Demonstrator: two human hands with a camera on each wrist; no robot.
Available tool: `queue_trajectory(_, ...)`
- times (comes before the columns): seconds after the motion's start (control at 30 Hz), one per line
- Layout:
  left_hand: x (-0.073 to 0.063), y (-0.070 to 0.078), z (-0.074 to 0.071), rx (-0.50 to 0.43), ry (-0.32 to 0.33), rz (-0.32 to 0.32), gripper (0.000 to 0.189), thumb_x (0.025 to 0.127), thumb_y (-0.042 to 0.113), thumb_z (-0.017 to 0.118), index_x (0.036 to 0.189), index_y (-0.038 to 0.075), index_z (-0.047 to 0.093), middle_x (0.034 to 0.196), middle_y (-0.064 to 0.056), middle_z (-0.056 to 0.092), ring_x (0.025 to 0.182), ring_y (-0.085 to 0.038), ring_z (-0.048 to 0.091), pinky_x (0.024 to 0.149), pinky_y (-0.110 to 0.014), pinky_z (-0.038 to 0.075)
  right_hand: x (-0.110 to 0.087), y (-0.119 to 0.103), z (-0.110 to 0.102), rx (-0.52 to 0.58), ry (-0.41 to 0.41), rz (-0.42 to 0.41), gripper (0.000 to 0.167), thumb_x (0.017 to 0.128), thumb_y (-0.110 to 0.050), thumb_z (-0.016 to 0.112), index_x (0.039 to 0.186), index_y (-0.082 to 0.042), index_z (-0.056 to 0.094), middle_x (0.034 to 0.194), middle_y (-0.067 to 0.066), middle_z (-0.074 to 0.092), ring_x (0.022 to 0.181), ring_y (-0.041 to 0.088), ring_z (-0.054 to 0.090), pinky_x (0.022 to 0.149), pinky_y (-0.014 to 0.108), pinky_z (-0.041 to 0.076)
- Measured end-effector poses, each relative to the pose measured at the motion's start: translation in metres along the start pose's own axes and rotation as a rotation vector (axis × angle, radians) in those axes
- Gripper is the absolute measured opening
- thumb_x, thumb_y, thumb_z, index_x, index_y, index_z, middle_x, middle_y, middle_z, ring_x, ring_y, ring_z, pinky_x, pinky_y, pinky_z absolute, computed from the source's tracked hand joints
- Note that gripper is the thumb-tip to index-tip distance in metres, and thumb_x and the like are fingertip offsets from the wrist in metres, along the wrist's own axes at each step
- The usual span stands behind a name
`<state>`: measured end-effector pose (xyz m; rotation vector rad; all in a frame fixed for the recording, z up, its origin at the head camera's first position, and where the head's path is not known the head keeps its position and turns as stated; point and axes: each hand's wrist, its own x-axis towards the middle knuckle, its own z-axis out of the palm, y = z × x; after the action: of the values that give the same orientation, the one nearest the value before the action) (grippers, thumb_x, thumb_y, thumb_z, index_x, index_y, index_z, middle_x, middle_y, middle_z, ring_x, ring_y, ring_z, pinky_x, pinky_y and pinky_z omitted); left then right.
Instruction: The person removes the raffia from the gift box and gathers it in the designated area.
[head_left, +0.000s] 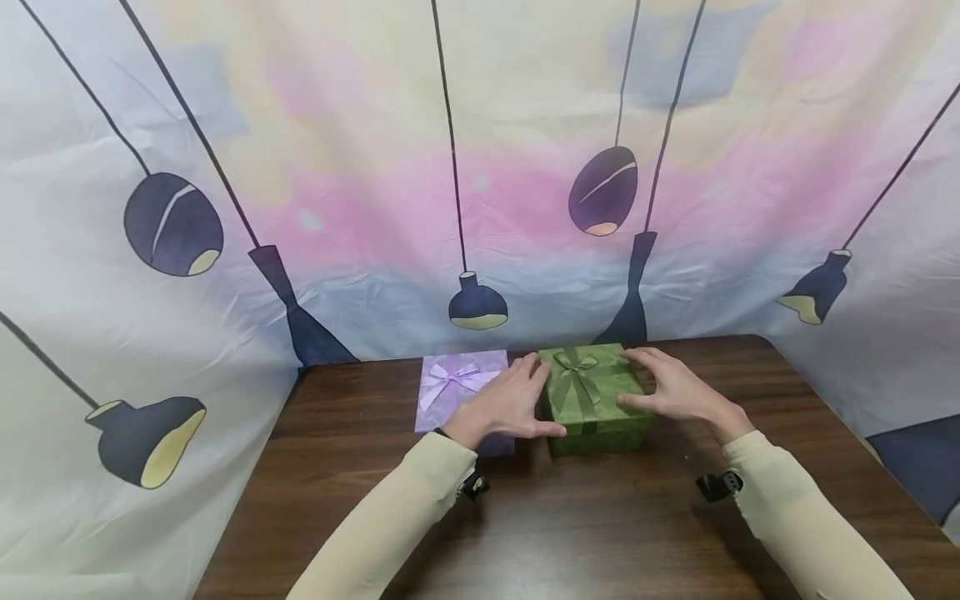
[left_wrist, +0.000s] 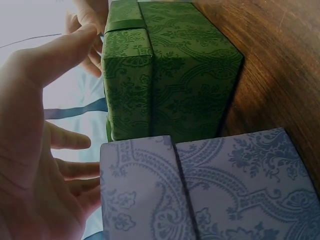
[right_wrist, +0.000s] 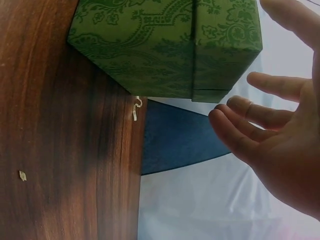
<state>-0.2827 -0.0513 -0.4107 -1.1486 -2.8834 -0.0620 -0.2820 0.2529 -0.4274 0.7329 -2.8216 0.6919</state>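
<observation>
A green gift box with a patterned surface, a ribbon and a bow stands at the back of the table, its lid on. My left hand is at its left side, fingers extended and the thumb near the front left corner. On the other side, my right hand has its fingers spread by the lid's right edge. In the right wrist view these fingers are loosely bent beside the lid. Left of the green box sits a lilac gift box with a pale bow, partly covered by my left hand and forearm.
Both boxes stand on a dark wooden table. Behind it hangs a cloth backdrop printed with lamps. Small pale scraps lie on the wood near the green box.
</observation>
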Motion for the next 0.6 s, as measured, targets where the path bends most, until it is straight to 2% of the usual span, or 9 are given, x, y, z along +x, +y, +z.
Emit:
queue_trajectory(0.2,0.0005,0.0000,0.0005,-0.054,-0.026,-0.023,0.108,0.078,0.073,0.060,0.153,0.005,0.023,0.156,-0.024,0.023,0.143,-0.036,0.030,0.115,-0.044,0.030,0.0019,0.0001,0.0018,0.011,0.000,-0.009,0.083,0.082,-0.047,0.074,0.143,0.001,0.045,0.134,0.023,0.052,0.110,0.035,0.059,0.090,0.053,0.049)
queue_trajectory(0.37,0.0020,-0.0006,0.0022,-0.098,-0.043,-0.040,0.107,0.079,0.071,0.062,0.154,0.005,0.022,0.157,-0.024,0.021,0.144,-0.036,0.028,0.113,-0.046,0.032,0.0031,0.0005,0.0025,0.006,0.005,-0.015,0.083,0.081,-0.047,0.074,0.142,0.002,0.045,0.132,0.023,0.053,0.109,0.033,0.059,0.090,0.052,0.048)
queue_trajectory(0.6,0.0056,-0.0009,0.0034,-0.127,-0.056,-0.043,0.107,0.079,0.068,0.063,0.154,0.005,0.021,0.157,-0.025,0.020,0.145,-0.035,0.026,0.114,-0.044,0.032,0.0038,0.0017,0.0035,0.012,0.006,0.000,0.082,0.081,-0.047,0.075,0.141,0.001,0.047,0.114,0.015,0.058,0.092,0.022,0.057,0.081,0.042,0.048)
